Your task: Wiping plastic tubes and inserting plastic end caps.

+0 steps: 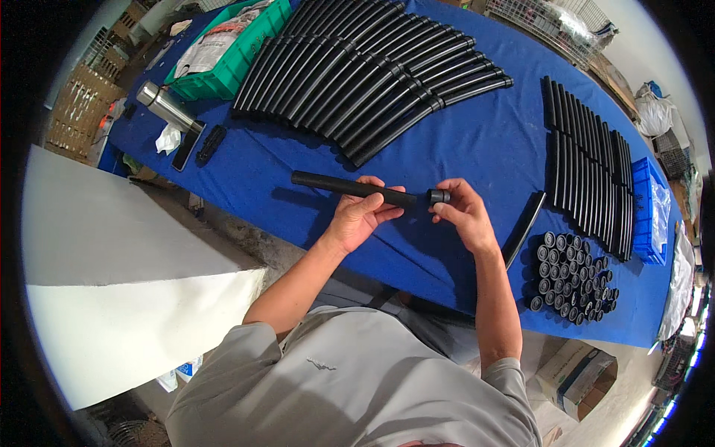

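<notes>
So the left hand [359,216] is wrapped around a black tube [350,188], fingers curled over the top near its right end, and the tube sticks out to the left of the grip, held level above the blue table [477,141]. The right hand [463,216] pinches a small black end cap [439,196] between thumb and fingertips, right at the tube's open end. Cap and tube look just about touching, can't tell if it's actually seated.

Just right of the right hand there's a single black strip [523,228] lying loose, and beyond it, lower right, a cluster of the same caps [572,282] standing upright in a bunch. Further right is a row of finished-looking black tubes [592,175] and a blue bin [649,212] at the table's edge.

Above the grip, farther back on the table, a big fanned-out stack of long tubes [369,71]. Up and left of the left hand: a green crate [237,59], a steel flask [167,106] on its side, and a phone [185,149].
</notes>
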Demonstrator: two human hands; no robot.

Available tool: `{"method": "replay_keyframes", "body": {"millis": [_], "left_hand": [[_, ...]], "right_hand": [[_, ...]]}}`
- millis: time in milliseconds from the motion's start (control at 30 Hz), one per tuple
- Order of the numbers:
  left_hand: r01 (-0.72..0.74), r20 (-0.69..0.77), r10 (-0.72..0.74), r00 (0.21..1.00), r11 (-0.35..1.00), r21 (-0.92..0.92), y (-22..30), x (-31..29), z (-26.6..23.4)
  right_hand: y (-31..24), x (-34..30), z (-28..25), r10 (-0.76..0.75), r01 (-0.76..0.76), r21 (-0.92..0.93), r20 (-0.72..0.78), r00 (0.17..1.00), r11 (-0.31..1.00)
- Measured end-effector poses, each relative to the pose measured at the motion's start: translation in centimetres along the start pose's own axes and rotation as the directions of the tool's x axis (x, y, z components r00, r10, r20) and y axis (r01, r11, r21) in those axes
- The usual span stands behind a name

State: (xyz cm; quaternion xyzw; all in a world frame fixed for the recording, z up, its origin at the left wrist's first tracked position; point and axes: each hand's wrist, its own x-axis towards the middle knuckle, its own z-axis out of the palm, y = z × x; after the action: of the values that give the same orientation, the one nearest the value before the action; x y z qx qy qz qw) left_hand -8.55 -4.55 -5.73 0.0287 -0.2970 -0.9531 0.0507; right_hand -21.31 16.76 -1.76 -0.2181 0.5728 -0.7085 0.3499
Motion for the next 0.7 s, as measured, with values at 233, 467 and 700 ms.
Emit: {"method": "replay_keyframes", "body": {"millis": [233,467,700], "left_hand": [[-0.019,-0.045,0.021,0.999,0.999,0.042,-0.3,0.0,0.5],[-0.014,-0.053,0.018,0.998,0.998,0.065,-0.3,-0.3,1.4],[-0.005,-0.047,0.012,0.999,0.99,0.141,-0.2,-0.5,0.9]], "right_hand": [[1.2,-0.4,1.5,0.059,-0.059,-0.005,0.081,0.995,0.998],[1.4,-0.7,2.0,0.018,-0.019,0.041,0.02,1.0,0.999],[1.1,-1.2,2.1,-0.085,0.09,-0.309,0.031,0.996,0.947]]}}
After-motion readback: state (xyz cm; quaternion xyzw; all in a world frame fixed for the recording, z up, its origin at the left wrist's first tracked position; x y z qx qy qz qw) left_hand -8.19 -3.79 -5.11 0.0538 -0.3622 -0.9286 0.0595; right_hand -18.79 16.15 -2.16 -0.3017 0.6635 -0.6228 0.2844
